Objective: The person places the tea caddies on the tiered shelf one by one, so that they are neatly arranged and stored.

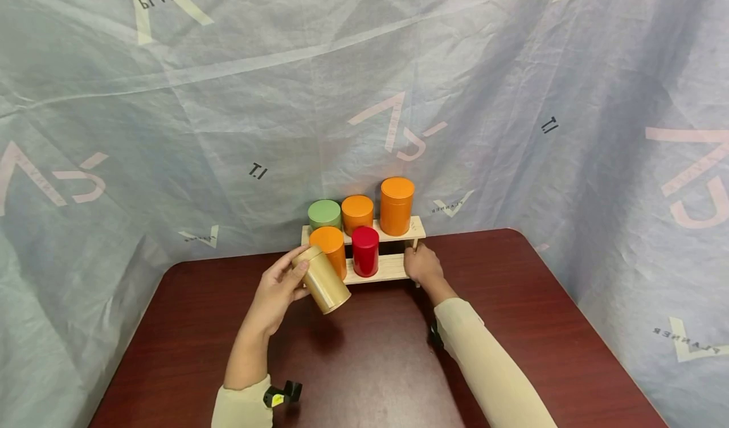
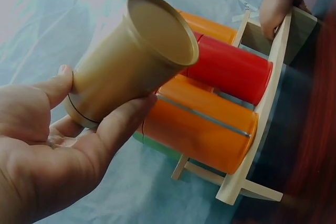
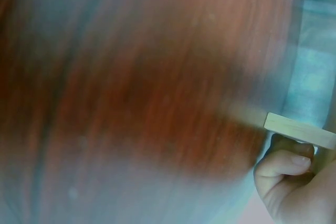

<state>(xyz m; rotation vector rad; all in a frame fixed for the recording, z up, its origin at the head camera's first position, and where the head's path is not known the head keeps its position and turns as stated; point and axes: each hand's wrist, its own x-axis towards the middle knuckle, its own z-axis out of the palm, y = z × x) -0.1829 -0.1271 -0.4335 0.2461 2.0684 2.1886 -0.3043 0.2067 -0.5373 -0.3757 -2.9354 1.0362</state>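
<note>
A gold canister (image 1: 321,280) is tilted in my left hand (image 1: 277,290), fingers and thumb pinching it near its lidded end. It hangs in front of a two-tier wooden rack (image 1: 393,267). In the left wrist view the canister's flat bottom (image 2: 163,30) faces up and right. My right hand (image 1: 423,264) grips the rack's right end; its curled fingers also show beside a wooden slat (image 3: 299,129) in the right wrist view. On the lower tier stand an orange canister (image 1: 330,245) and a red canister (image 1: 366,251).
The upper tier holds a green canister (image 1: 324,214), a short orange canister (image 1: 357,213) and a taller orange one (image 1: 397,206). The rack stands at the back of a dark red wooden table (image 1: 376,365), close to a grey printed cloth (image 1: 296,130).
</note>
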